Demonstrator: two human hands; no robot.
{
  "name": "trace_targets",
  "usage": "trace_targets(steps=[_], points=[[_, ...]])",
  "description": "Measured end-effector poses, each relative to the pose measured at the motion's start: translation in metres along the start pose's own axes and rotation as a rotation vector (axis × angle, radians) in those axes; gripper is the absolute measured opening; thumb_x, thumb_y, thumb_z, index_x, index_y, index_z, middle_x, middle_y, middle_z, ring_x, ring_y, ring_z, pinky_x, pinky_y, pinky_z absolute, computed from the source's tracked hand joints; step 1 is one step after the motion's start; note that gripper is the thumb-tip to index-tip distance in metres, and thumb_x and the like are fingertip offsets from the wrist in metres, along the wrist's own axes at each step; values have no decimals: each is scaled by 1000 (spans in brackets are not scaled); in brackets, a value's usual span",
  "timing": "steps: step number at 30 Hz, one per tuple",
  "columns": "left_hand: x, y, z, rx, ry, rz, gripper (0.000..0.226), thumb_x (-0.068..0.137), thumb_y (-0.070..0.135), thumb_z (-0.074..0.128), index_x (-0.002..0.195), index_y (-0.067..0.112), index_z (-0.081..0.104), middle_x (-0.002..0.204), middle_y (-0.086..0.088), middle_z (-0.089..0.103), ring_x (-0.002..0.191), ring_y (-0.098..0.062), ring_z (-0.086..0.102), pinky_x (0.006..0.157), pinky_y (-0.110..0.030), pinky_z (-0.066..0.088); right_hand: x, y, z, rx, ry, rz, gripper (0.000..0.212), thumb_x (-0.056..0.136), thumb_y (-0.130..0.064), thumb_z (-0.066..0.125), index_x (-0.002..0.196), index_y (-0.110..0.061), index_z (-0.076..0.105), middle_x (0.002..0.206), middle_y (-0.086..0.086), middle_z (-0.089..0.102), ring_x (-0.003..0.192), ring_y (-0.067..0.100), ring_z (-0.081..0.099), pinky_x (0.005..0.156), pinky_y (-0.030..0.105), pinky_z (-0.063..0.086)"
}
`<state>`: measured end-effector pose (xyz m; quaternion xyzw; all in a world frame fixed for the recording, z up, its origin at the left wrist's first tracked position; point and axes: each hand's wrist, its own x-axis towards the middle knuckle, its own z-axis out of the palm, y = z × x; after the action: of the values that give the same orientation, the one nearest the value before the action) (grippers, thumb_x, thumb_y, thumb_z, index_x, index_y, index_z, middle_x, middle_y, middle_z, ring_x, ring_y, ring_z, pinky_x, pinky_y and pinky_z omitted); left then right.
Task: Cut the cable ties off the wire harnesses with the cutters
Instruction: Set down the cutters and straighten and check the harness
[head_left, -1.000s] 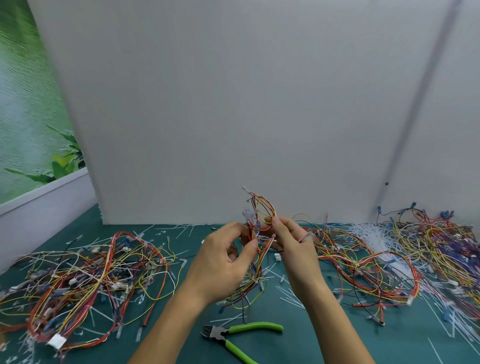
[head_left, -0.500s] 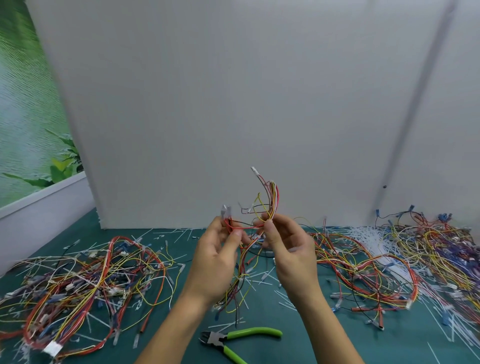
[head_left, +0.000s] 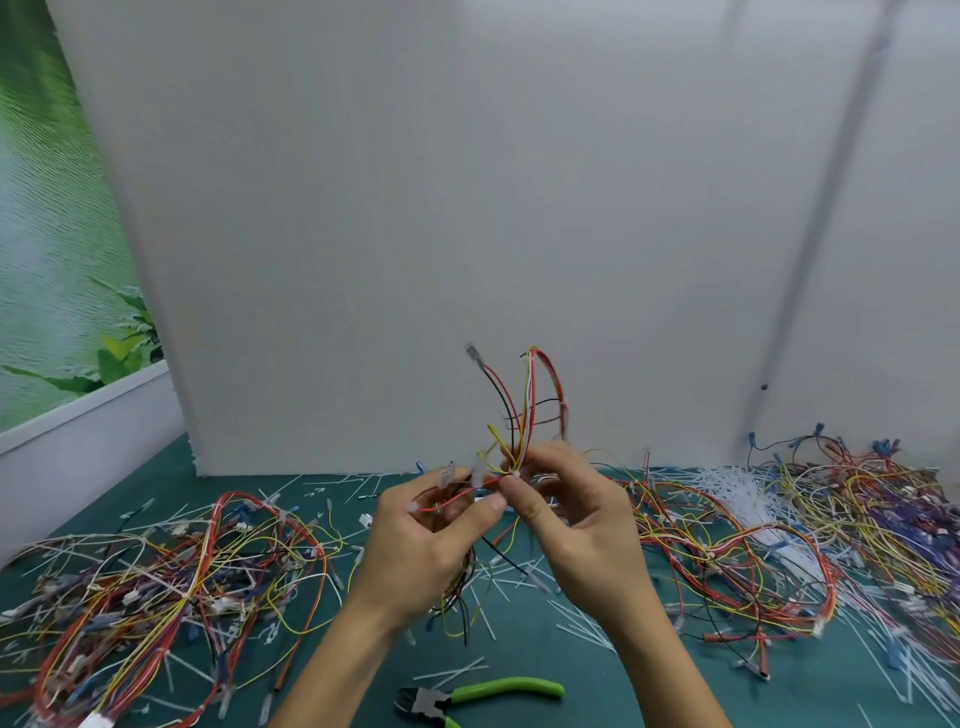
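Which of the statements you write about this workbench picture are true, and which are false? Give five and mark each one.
1. The left hand and the right hand both hold one wire harness above the table. True.
2. The right hand grips the cutters. False: they lie on the table between the forearms, untouched.
3. A pile of harnesses lies left of the hands. True.
4. The table surface is red. False: it is dark green.
5. The cutters have green handles. True.
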<state>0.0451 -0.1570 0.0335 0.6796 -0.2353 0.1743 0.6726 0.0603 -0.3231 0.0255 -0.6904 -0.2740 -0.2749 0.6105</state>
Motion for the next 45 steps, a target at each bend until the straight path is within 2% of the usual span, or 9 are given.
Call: trace_targets(steps=[4, 9, 11, 14, 22, 29, 37, 42, 45], points=[[1, 1, 1, 29, -67, 89, 30, 83, 6, 79, 100, 30, 81, 64, 27, 63, 64, 12, 59, 68, -4, 45, 3, -5, -7, 354, -106, 151, 50, 91, -4, 66, 135, -28, 65, 130, 7, 70, 120, 27, 65, 95, 42, 56], [3, -7, -6, 113, 21, -26, 13, 74, 27, 83, 86, 30, 82, 85, 12, 78, 79, -1, 72, 72, -10, 50, 9, -10, -17, 782, 88, 274, 55, 94, -5, 60, 147, -9, 49, 130, 15, 69, 111, 20, 66, 85, 27, 56], [5, -10, -12, 176, 57, -12, 15, 73, 32, 81, 87, 26, 83, 89, 12, 78, 87, -3, 73, 75, -11, 51, 12, -13, -26, 755, 199, 328, 47, 98, -15, 63, 143, -9, 54, 119, 15, 74, 104, 18, 68, 79, 24, 57], [8, -14, -21, 274, 113, 33, 21, 75, 39, 78, 89, 23, 82, 81, 13, 76, 76, 2, 67, 69, -14, 49, 14, -14, -33, 627, 284, 372, 49, 89, -22, 65, 137, -13, 60, 107, 12, 78, 97, 17, 69, 73, 22, 58], [10, -23, -32, 391, 142, 99, 27, 79, 37, 75, 98, 18, 81, 89, 13, 76, 82, 0, 69, 72, -12, 48, 13, -17, -32, 594, 269, 324, 55, 83, -19, 73, 136, -10, 60, 101, 4, 75, 86, 14, 68, 73, 23, 58], [10, -27, -29, 499, 187, 171, 11, 83, 22, 81, 93, 18, 80, 83, 4, 73, 77, -18, 69, 68, -40, 55, 15, -18, -27, 563, 291, 320, 70, 65, -26, 88, 129, -16, 62, 94, 0, 72, 90, 15, 68, 73, 21, 57], [11, -30, -30, 449, 270, 111, 7, 85, 24, 80, 92, 26, 79, 81, 13, 74, 76, -9, 70, 69, -28, 55, 10, -20, -24, 398, 244, 201, 51, 79, -8, 80, 126, -19, 63, 100, -3, 75, 102, 13, 73, 90, 22, 56], [10, -35, -31, 503, 285, 99, 24, 90, 46, 67, 86, 24, 72, 53, 9, 47, 48, -8, 39, 48, -28, 36, 9, -19, -22, 275, 120, 139, 27, 86, 9, 73, 92, -17, 73, 92, -1, 75, 90, 14, 70, 85, 25, 57], [11, -35, -31, 486, 289, 72, 21, 92, 41, 66, 90, 21, 72, 62, 7, 62, 52, -9, 50, 52, -35, 45, 8, -19, -23, 213, 76, 131, 28, 87, 2, 74, 81, -25, 76, 87, 1, 75, 86, 17, 70, 85, 29, 59]])
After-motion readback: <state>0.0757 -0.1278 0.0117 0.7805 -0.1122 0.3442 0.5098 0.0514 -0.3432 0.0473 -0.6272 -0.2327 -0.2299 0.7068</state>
